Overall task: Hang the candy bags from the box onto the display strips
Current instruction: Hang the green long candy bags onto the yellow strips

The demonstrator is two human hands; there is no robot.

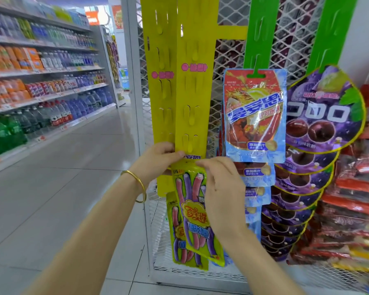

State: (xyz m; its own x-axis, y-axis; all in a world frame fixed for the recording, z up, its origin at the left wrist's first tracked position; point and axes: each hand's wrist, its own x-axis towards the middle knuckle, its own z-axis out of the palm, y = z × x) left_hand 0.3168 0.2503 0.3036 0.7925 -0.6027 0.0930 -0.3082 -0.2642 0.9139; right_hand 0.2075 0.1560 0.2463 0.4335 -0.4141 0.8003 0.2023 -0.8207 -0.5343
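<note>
At frame centre, the yellow candy bag (195, 201) is pinched against the yellow display strip (193, 92) by the left hand (160, 158) and right hand (219, 188).

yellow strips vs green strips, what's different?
The yellow strips have most hooks bare above the yellow candy bag that both hands are fitting low down; the green strips have only a few bare hooks at the top. The yellow carry pink printed marks; the green look plain. Both hang on the wire mesh panel.

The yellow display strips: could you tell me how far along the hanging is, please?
Done: one yellow candy bag hangs low. In hand: the left hand and right hand fit another bag onto the front yellow strip. Left: the hooks above stand empty; the box is out of view.
</note>
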